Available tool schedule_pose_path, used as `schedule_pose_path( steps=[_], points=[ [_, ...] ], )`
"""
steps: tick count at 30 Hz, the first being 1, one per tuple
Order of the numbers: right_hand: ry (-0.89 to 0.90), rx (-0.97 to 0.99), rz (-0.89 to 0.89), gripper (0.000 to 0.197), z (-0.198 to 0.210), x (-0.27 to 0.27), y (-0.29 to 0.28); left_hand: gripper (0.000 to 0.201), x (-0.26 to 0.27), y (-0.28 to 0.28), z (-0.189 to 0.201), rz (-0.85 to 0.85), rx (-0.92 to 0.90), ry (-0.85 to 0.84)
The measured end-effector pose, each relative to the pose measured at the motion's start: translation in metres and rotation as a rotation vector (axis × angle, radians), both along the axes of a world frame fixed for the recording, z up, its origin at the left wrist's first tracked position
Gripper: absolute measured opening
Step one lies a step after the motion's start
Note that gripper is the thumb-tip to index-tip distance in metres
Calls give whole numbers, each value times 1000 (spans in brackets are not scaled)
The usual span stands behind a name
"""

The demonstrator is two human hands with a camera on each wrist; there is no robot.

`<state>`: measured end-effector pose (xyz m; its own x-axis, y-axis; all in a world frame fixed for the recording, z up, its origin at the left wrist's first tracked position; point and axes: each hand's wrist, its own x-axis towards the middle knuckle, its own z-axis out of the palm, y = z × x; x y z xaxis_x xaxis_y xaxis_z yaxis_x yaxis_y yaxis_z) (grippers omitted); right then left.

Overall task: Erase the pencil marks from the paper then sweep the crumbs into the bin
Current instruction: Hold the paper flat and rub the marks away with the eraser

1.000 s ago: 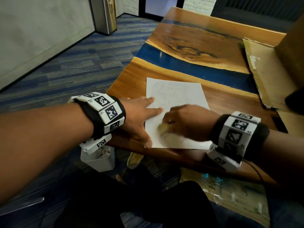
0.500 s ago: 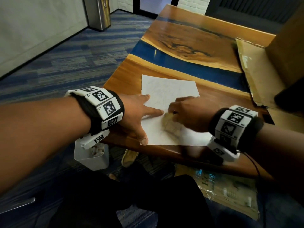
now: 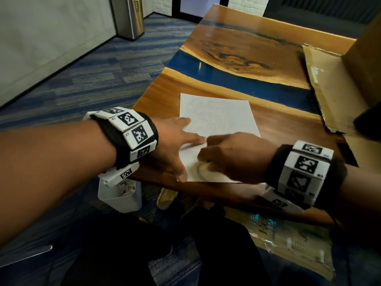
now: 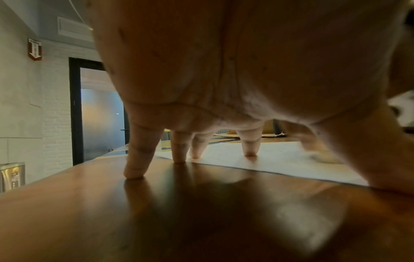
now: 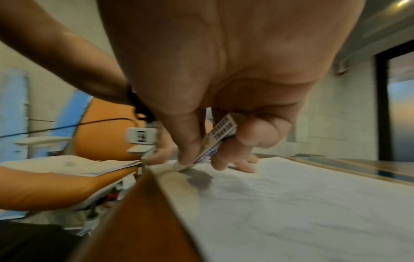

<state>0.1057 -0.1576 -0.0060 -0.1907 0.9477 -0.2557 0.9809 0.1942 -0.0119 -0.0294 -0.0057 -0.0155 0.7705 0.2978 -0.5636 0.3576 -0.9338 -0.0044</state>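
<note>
A white sheet of paper with faint pencil lines lies near the front edge of the wooden table. My left hand is spread flat, with straight fingers pressing the paper's left edge down. My right hand pinches a white eraser in a printed sleeve between thumb and fingers, its tip on the paper near the front left corner. The eraser looks blurred in the head view. A small white bin stands on the floor below the table's left front corner.
Flattened cardboard covers the table's right side. A blue resin strip crosses the tabletop beyond the paper. A steel trash can stands far off by the wall. A plastic-wrapped board lies on the floor under the table.
My right hand has rubbed the eraser back and forth over the paper's front left area. My left hand stays pressed on the paper's left edge.
</note>
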Motion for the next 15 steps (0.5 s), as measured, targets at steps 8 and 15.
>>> schedule_pose_path(
  steps=[8,15],
  points=[
    [-67,53,-199,27,-1,22,8,125,7,-3,3,-92,53,16],
    [-165,28,-231,28,1,43,9,128,8,-4,1,-100,74,30]
  ],
)
